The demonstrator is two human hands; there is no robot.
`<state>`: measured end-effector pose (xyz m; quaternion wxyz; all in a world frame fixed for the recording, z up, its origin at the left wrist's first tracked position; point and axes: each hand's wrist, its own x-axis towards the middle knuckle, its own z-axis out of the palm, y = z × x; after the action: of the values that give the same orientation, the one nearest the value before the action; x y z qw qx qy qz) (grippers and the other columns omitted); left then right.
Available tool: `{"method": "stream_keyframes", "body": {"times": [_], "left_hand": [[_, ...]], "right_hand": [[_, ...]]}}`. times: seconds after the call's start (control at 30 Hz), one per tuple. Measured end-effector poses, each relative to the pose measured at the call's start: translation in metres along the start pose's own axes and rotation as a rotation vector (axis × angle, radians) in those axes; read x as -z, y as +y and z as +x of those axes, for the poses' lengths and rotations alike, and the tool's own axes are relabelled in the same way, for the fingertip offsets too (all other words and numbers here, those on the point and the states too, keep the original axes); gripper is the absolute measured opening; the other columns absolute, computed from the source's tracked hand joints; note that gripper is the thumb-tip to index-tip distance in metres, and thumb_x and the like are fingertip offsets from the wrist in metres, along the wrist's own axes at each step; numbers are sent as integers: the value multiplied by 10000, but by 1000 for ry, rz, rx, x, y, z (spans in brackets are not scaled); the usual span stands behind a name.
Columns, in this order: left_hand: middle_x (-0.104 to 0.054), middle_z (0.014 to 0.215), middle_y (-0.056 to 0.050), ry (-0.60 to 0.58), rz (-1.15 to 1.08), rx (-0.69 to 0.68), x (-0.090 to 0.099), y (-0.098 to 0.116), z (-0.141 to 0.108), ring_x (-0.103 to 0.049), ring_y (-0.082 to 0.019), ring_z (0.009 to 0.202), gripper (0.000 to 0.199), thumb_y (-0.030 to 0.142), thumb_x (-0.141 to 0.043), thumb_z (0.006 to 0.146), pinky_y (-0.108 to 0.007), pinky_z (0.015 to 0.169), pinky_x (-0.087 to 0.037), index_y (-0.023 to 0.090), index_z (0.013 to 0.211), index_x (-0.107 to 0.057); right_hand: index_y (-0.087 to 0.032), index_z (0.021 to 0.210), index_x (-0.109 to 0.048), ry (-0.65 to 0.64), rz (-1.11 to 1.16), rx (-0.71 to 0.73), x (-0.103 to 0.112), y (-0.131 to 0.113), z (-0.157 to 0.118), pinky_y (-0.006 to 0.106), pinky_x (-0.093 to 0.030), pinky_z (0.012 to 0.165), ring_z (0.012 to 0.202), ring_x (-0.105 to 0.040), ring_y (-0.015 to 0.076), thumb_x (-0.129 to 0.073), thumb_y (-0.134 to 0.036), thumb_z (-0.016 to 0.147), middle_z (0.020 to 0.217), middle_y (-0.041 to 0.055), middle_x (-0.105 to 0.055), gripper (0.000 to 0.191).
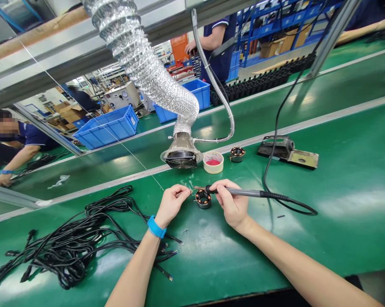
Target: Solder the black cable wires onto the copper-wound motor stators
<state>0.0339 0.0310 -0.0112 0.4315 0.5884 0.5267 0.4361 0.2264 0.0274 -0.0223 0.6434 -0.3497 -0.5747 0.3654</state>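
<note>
My right hand (231, 204) is closed round a soldering iron (248, 192), its tip pointing left above a small round motor stator (203, 199) with copper windings. Just left of the stator, my left hand (173, 204), with a blue wristband, pinches a thin wire (161, 186) or something similarly fine; its end near the iron's tip is too small to make out. The stator lies on the green bench, touched by neither palm. Behind it are a roll of tape (213, 163) with something red inside and a second stator (237, 154).
A fume extractor nozzle (181, 155) hangs low ahead. Black cables (74, 243) lie tangled at left. An iron stand (288, 152) sits at right, with the iron's cord (275, 128) rising near it. Blue bins (107, 128) and other people are beyond the rail.
</note>
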Motion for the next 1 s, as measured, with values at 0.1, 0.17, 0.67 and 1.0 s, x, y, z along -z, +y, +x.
{"method": "stream_keyframes", "body": {"times": [0.1,0.17,0.67,1.0], "left_hand": [[-672,765,-34,-1,9,2,0,-1,0,-577,-160,733,239,379,-711,805,-268,720,-451,143,765,-708],[-666,761,-31,2,15,5,0,-1,0,-569,-157,726,243,381,-710,805,-265,712,-445,142,764,-705],[-668,726,-24,10,8,19,-1,3,0,-557,-151,687,248,392,-720,790,-262,677,-431,147,754,-710],[-682,776,-42,-33,70,-1,4,9,-3,-579,-165,713,234,373,-686,823,-266,682,-437,145,783,-718]], "right_hand": [[-189,813,-660,12,3,0,0,1,0,258,-443,503,575,-571,140,-497,-365,962,658,12,-591,282],[-189,811,-661,2,-14,4,0,1,-1,255,-437,496,596,-581,148,-494,-368,961,655,16,-590,287],[-196,834,-655,-40,-72,41,-2,0,0,277,-487,539,652,-630,171,-475,-367,970,673,23,-617,283],[-233,1089,-645,-272,-347,365,-11,3,10,310,-541,744,792,-644,168,-509,-195,945,902,47,-662,201]]}}
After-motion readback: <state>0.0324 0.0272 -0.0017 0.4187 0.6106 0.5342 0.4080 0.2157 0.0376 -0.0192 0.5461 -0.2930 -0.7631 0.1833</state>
